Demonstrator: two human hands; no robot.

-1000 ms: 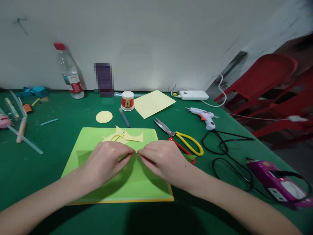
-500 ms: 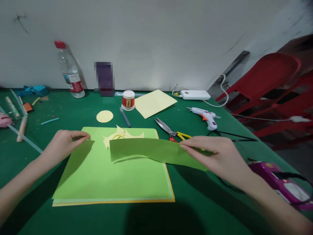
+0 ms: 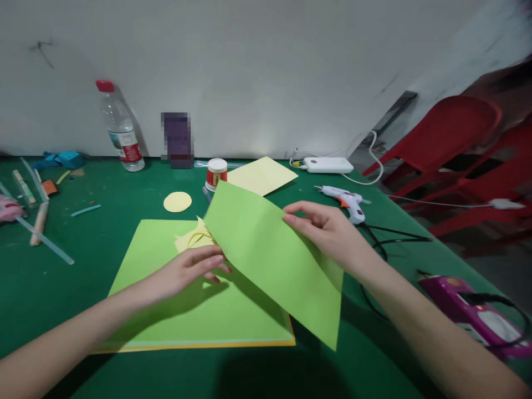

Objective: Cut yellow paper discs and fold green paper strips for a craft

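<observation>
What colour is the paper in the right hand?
The held paper is bright light green; the head view shows it best.

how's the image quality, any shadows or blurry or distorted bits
All in the head view: the left hand and raised green sheet shade the green paper stack; a broad shadow darkens the table at bottom centre; the red chairs at far right look soft and stretched; the dark upright object by the wall is pixelated, its details unreadable.

Lime-green sheet (image 3: 266, 249) — plain; tabletop (image 3: 100, 238) — dark green; paper disc (image 3: 177, 202) pale yellow; chair (image 3: 453, 130) red.
</observation>
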